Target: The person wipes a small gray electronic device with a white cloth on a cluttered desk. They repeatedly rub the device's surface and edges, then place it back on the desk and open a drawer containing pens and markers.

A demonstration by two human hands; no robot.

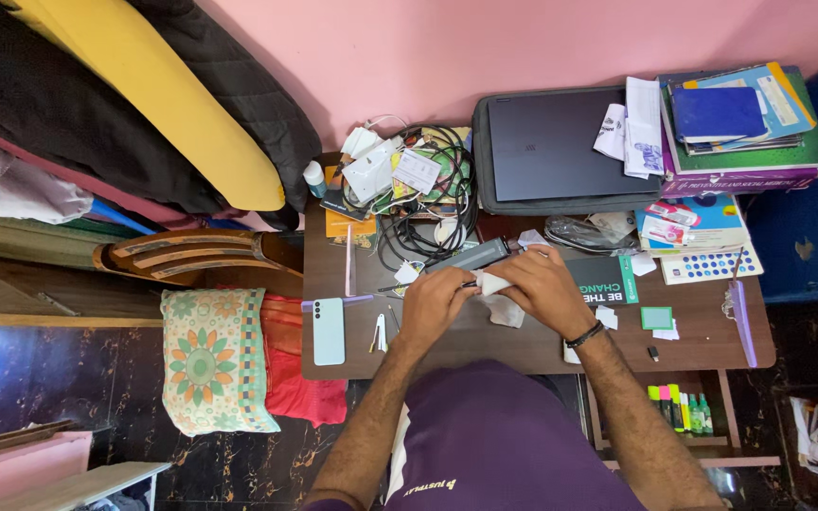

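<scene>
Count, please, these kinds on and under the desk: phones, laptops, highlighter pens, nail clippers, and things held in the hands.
Phones: 1, the pale blue phone lying face down
Laptops: 1, the dark laptop
Highlighter pens: 5, the highlighters on the lower shelf
Nail clippers: 1, the nail clipper
Held things: 2, a grey trimmer and a white tissue, between left hand and right hand
Total: 10

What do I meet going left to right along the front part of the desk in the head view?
Pale blue phone lying flat → small metal clip-like tool → left hand → white cloth held between the hands → right hand → small green square → purple strip at the desk's right edge.
</scene>
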